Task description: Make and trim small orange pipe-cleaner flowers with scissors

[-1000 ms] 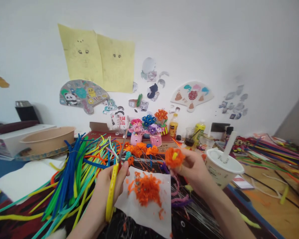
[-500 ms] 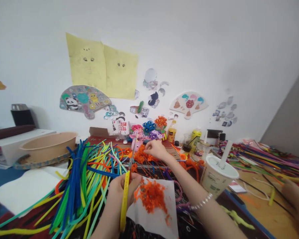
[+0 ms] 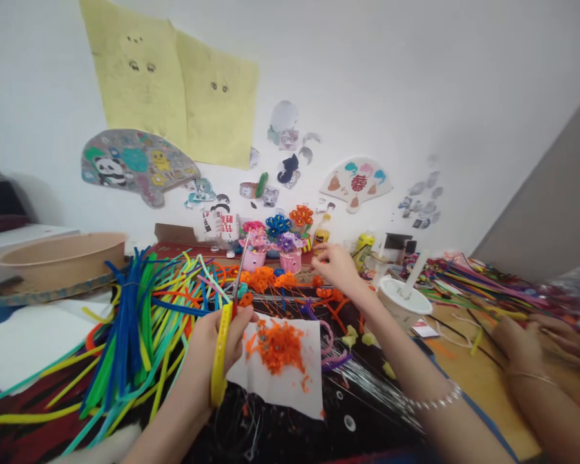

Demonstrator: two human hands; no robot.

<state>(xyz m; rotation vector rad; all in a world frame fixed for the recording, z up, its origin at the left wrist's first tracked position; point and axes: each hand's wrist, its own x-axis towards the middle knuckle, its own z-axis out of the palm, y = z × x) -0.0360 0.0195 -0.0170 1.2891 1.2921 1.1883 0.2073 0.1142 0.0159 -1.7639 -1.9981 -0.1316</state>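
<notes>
My left hand (image 3: pixel 222 338) is closed around yellow-handled scissors (image 3: pixel 218 361), whose blades point up and away. An orange fuzzy flower piece (image 3: pixel 245 299) shows by its fingertips; whether they grip it I cannot tell. My right hand (image 3: pixel 337 265), with a beaded bracelet at the wrist, hovers past the middle of the table. Its fingers are drawn together, and what they hold, if anything, is too small to make out. Orange fuzzy flowers on thin stems (image 3: pixel 261 279) lie left of it. Orange clippings (image 3: pixel 280 348) are heaped on a white sheet (image 3: pixel 299 403) near my left hand.
Bundled pipe cleaners (image 3: pixel 120 335) spread across the left, beside a beige basin (image 3: pixel 58 258). Potted fuzzy flowers (image 3: pixel 290 258) and bottles (image 3: pixel 321 232) line the wall. A lidded cup with a straw (image 3: pixel 406 299) stands right of my forearm. Another person's hands (image 3: pixel 522 345) work at far right.
My right hand has moved right and up, away from the orange flowers. The view has shifted, bringing more of the other person's hands in. My left hand still holds the scissors.
</notes>
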